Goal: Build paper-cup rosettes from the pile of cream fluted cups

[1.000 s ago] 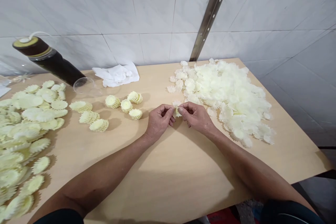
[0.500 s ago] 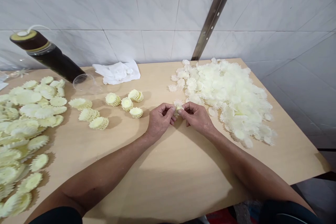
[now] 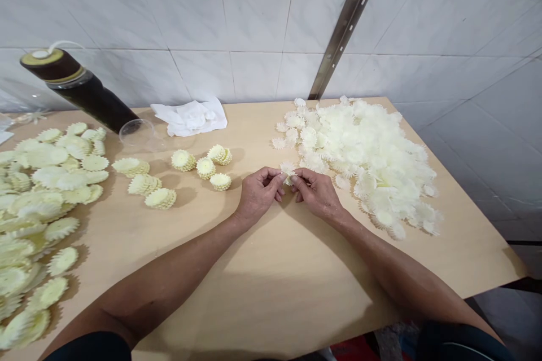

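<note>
My left hand [image 3: 261,192] and my right hand [image 3: 315,192] meet above the middle of the table. Between their fingertips is a small pale scalloped slice [image 3: 287,168], pinched from both sides; whether it is one layer or several I cannot tell. Just right of my right hand spreads a large heap of thin, whitish scalloped slices [image 3: 368,146]. To the left of my left hand stand several short stacks of scalloped slices [image 3: 205,168], pale yellow-green. A bigger pile of thicker scalloped pieces [image 3: 38,203] covers the table's left end.
A dark bottle [image 3: 91,96] with a yellow-topped cap leans at the back left, with a clear plastic cup [image 3: 136,133] beside it. Crumpled white tissue [image 3: 190,117] lies by the tiled wall [image 3: 254,11]. A metal bracket [image 3: 342,36] rises behind the table [image 3: 254,304].
The camera view has shifted slightly. My fingers have moved a little around the pale slice, which now shows somewhat differently between them; both hands stay in the same place.
</note>
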A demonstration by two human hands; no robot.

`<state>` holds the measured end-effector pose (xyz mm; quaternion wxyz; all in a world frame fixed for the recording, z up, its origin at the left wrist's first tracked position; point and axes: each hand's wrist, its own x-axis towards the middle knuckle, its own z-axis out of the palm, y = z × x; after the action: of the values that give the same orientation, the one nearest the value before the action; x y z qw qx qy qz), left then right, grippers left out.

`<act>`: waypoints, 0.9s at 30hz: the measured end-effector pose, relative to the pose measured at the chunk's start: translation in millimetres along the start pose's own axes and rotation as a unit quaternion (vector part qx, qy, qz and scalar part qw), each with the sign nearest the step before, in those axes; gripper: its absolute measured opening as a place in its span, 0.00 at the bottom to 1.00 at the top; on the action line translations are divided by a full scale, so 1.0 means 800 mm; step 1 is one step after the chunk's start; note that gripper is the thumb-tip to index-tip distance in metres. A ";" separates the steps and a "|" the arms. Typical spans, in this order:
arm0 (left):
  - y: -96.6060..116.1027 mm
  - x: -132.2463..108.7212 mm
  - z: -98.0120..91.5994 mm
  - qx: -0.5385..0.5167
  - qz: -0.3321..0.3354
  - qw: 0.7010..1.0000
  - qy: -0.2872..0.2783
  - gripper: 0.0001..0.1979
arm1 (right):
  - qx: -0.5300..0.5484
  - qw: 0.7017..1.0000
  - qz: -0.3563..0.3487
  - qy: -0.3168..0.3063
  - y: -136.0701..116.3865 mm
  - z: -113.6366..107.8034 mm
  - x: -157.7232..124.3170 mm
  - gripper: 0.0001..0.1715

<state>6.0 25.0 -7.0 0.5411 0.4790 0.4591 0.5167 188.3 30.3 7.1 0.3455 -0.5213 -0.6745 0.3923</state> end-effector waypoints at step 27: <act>0.003 0.002 -0.003 -0.017 -0.002 1.000 -0.022 0.21 | 0.075 0.996 0.046 -0.003 -0.003 0.000 0.003 0.27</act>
<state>3.1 27.1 -4.9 0.5602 0.4802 0.4389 0.5128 187.0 32.4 9.6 0.3634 -0.5233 -0.6197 0.4582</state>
